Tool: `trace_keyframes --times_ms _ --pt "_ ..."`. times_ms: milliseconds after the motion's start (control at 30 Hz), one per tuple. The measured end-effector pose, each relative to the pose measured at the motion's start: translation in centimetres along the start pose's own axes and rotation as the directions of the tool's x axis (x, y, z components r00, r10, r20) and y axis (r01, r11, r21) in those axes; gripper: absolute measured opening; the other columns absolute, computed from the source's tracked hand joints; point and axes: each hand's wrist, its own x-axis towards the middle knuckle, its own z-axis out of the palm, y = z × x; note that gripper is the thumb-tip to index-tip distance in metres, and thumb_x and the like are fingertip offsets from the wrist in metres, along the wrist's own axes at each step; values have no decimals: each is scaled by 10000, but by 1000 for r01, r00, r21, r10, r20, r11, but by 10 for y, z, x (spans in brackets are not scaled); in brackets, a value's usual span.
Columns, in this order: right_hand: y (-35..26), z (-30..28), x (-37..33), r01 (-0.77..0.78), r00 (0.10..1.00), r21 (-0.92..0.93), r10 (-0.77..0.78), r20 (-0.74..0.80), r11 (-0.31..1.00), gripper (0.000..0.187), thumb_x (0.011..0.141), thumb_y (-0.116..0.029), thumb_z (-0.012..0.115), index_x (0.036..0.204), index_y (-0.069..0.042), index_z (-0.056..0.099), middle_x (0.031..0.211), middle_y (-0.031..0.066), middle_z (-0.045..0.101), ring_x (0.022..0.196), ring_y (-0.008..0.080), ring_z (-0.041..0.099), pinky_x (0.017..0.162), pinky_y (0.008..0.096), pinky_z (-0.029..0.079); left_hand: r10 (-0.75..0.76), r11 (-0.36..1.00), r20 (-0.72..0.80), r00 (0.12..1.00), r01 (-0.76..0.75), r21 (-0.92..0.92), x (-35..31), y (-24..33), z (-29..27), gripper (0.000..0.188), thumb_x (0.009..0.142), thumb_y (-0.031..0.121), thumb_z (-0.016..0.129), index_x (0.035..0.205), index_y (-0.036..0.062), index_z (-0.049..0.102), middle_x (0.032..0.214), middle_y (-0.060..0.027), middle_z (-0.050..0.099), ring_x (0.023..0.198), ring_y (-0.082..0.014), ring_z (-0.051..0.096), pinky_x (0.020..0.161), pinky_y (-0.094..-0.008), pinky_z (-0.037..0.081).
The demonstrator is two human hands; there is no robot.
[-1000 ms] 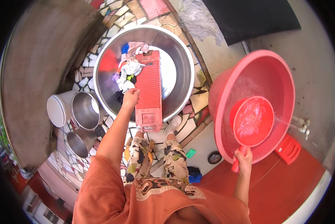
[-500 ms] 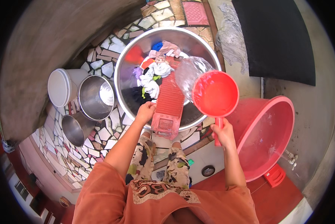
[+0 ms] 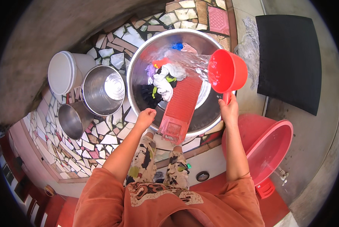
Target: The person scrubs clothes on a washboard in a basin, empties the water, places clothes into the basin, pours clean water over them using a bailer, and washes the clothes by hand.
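Note:
My right hand [image 3: 229, 109] is wrapped round the handle of a red plastic water dipper [image 3: 238, 73]. The dipper is tipped to the left, and a sheet of water [image 3: 190, 62] streams from it over the clothes [image 3: 164, 81] in a large metal basin [image 3: 132, 62]. These are a heap of white, black, purple, orange, blue and pink pieces. A red washboard [image 3: 181, 102] leans in the basin, its lower end over the near rim. My left hand [image 3: 146, 118] is curled closed by the near-left rim, left of the washboard, with nothing visible in it.
Left of the basin are a white bucket [image 3: 59, 73], a metal pail [image 3: 97, 94] and a smaller metal pot [image 3: 72, 123]. A big pink tub [image 3: 252, 151] stands tilted at right, beside a tap [image 3: 283, 176]. A black mat [image 3: 290, 60] and clear plastic sheeting [image 3: 249, 53] lie far right.
The dipper has tilted further left and moved up and right; its water now spreads across the clothes. My left hand has drawn slightly away from the washboard. The view has shifted.

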Motion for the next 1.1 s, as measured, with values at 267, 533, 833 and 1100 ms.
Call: trace_keyframes --times_ms 267,533,833,1100 --pt "-18 -37 8 358 788 -294 -456 -415 886 577 787 -122 642 1292 7 396 1218 204 513 1077 350 537 896 394 428 41 999 -12 999 -41 12 2 -1 8 224 867 189 578 965 -8 617 725 -58 624 597 -124 566 565 -274 457" --pt "130 -160 -79 278 619 276 49 -784 920 448 862 -122 607 1226 62 423 1104 171 543 969 256 547 880 344 435 120 977 32 992 -124 176 -2 -8 41 216 855 199 572 913 -1 631 698 -89 632 600 -154 601 577 -301 476" --pt "517 -179 -282 -633 428 395 726 -538 666 382 753 -118 583 1078 64 497 1082 209 573 994 301 569 862 391 441 135 916 104 985 -164 366 -17 -24 107 271 843 238 572 935 -10 634 704 -135 644 622 -204 623 609 -328 485" --pt "540 -116 -211 -680 685 -48 610 -399 732 388 753 -141 590 1076 48 489 912 268 607 910 423 591 824 440 463 45 838 235 971 -164 520 -46 -17 181 261 878 223 560 1001 -3 603 766 -54 614 664 -148 603 549 -275 474"
